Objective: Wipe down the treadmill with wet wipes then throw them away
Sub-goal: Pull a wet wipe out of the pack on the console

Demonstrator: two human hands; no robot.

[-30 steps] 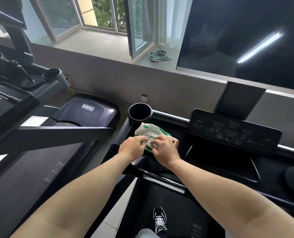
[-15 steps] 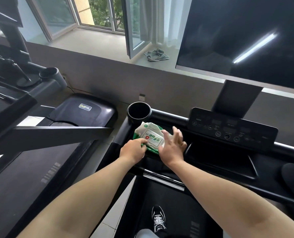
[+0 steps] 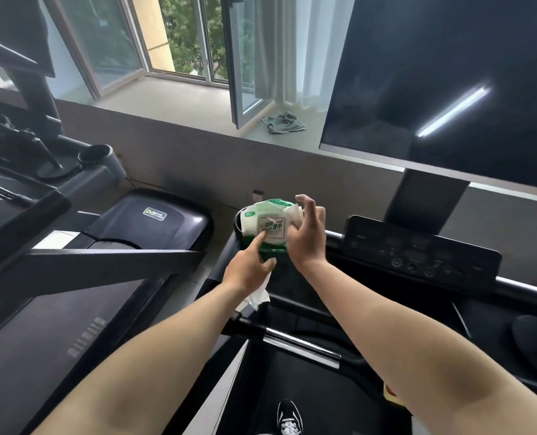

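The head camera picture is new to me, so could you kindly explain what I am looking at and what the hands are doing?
The camera sits on a person's head, looking forward and down, so the two bare arms are the wearer's own. They stand on a treadmill; its control panel is ahead, under a big dark screen. The right hand holds a green and white pack of wet wipes above the console. The left hand grips a white wipe that hangs below it, one finger touching the pack's label. A second treadmill stands on the left, and a grey cloth lies on the window sill.

A gym: treadmill (image 3: 386, 309) beside another treadmill (image 3: 72, 309).
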